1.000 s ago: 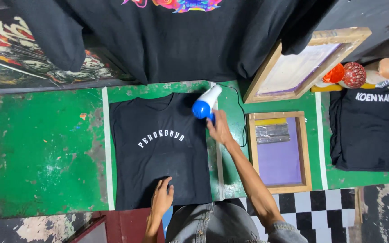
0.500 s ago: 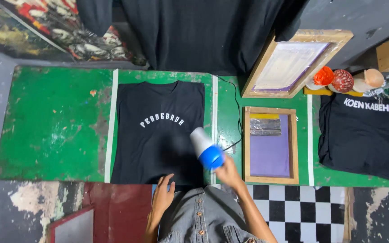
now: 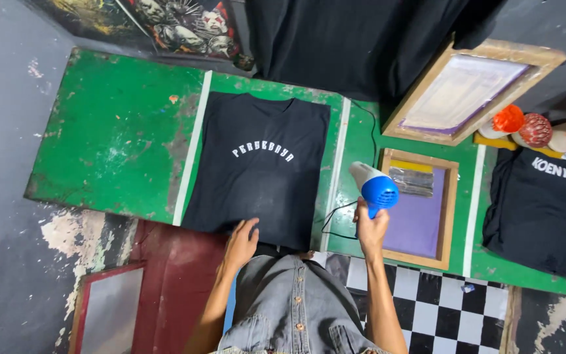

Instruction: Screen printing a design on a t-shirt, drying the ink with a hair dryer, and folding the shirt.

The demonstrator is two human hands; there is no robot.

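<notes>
Fingers of the left hand [image 3: 240, 241] lie spread and flat on the lower hem of a black T-shirt [image 3: 260, 170], gripping nothing. That shirt, with an arc of white lettering on its chest, is laid out on a green worktable [image 3: 109, 137] between two white strips. At about three o'clock from it, the right hand [image 3: 371, 228] is curled tight around the handle of a white hair dryer with a blue rear grille [image 3: 373, 186]; its black cord [image 3: 335, 219] loops across the table edge. Just past the dryer, at three o'clock, lies a wooden screen frame [image 3: 419, 208] holding purple mesh and a strip of silver tape. A second frame [image 3: 470, 92] leans at one o'clock. Another black shirt [image 3: 545, 216] rests at the far right edge.
</notes>
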